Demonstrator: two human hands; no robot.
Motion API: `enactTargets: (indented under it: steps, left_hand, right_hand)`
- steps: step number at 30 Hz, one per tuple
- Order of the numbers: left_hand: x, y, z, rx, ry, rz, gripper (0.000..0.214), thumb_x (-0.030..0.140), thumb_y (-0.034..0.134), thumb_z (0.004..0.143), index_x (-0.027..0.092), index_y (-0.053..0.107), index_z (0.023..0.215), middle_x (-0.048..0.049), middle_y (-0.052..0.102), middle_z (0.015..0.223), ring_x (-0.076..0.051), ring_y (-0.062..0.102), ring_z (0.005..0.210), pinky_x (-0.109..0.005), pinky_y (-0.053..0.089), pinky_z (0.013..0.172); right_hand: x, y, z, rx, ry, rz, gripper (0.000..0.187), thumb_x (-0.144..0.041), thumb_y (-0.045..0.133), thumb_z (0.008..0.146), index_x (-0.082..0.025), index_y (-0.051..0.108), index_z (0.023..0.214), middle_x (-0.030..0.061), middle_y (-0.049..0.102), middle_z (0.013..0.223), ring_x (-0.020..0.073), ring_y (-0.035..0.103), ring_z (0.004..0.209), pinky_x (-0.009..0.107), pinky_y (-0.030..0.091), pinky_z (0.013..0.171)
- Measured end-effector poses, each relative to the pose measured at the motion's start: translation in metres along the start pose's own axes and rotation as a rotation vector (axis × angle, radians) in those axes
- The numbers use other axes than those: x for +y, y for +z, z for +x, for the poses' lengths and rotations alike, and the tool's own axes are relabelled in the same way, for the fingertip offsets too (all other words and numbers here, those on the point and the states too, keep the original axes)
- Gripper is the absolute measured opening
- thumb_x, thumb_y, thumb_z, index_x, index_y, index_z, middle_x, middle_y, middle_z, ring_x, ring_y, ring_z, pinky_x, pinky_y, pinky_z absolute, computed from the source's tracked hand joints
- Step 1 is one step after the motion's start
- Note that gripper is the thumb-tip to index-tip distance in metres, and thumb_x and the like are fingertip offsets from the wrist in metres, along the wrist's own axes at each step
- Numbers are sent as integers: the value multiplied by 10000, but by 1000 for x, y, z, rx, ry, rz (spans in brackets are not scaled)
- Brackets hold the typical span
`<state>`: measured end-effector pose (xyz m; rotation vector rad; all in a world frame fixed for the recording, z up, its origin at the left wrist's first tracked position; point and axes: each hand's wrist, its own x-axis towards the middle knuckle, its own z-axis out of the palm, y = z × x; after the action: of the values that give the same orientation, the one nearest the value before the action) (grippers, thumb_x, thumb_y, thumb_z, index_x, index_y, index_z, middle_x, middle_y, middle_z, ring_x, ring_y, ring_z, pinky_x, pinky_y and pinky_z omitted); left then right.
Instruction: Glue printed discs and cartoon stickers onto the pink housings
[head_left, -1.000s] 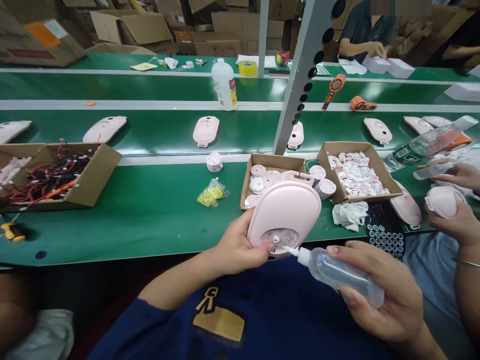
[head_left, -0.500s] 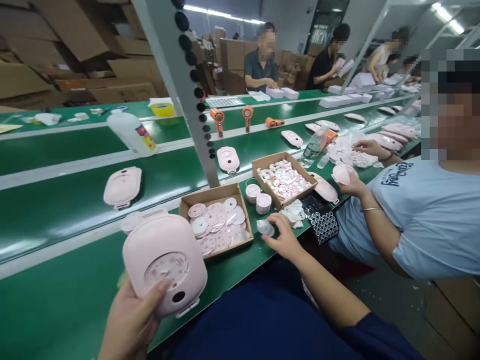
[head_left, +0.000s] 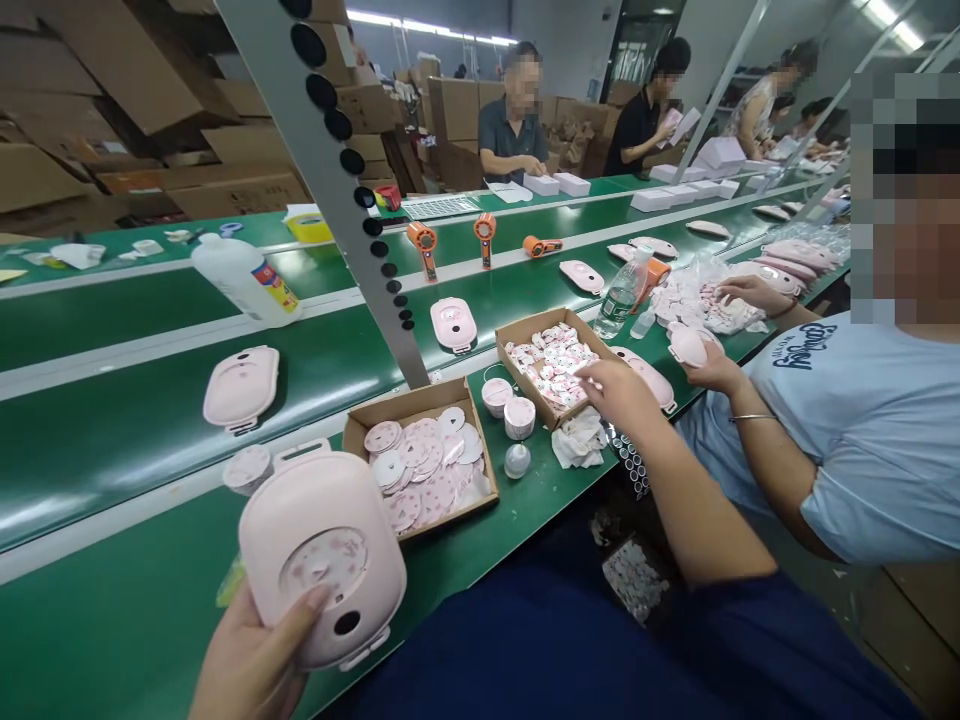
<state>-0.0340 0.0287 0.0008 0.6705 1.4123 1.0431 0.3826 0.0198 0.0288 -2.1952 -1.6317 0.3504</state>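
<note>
My left hand (head_left: pixel 259 640) grips a pale pink lunch-box lid (head_left: pixel 322 510), thumb on its face. A round patterned disc (head_left: pixel 341 560) sits in the lid's recess, beside a dark oval spot. My right hand (head_left: pixel 626 400) reaches over the near right edge of a cardboard tray (head_left: pixel 517 375) of small white and pink pieces (head_left: pixel 559 350). Its fingertips are pressed together at the pieces; what they pinch is too small to make out. A small translucent round bottle (head_left: pixel 517 461) stands upright left of this hand, beside two stacks of round labels (head_left: pixel 519 418).
A second cardboard tray (head_left: pixel 484 465) holds loose round labels. A crumpled tissue (head_left: pixel 579 440) lies near the table edge. Pink lids (head_left: pixel 241 387) rest on the green belt. A water bottle (head_left: pixel 621 300) stands near a co-worker (head_left: pixel 862 430) at the right. A metal post (head_left: pixel 337 180) rises ahead.
My right hand has moved away from the small round bottle, now standing free, and over to the tray of small pieces. My left hand still holds the pink lid.
</note>
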Motion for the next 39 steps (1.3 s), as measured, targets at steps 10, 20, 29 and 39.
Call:
enactTargets:
  steps: [10,20,29,39]
  left_hand:
    - [-5,26,-37,-104,125,-92,621,309,916,522,163,634,1055,-83,772,925,-250,719,812,-292,589,705]
    - [-18,44,-38,-516,127,-285,707,346,860,599,182,589,1232,-115,708,1157,-330,625,1130,-416,493,958]
    - [-25,33,-48,-667,238,-181,652,347,765,743,190,514,1323,-116,635,1281,-321,578,1178,-416,466,979]
    - [-26,27,-55,-702,225,-197,668,335,752,760,200,482,1356,-116,651,1268,-321,600,1156,-414,486,945]
  right_hand:
    - [-21,-5,76,44,-34,-195,245,-293,590,954,-140,640,1139,109,676,1125,215,656,997,417,539,896]
    - [-155,38,-102,175,-999,554,191,-74,622,882,-206,637,1020,35,720,929,149,663,864,303,538,792]
    - [-162,56,-105,404,-862,240,88,-254,659,897,-250,728,951,56,638,1004,206,573,900,414,386,864]
    - [-161,54,-111,337,-903,210,157,-260,696,869,-262,729,1023,61,617,1072,226,547,929,449,383,863]
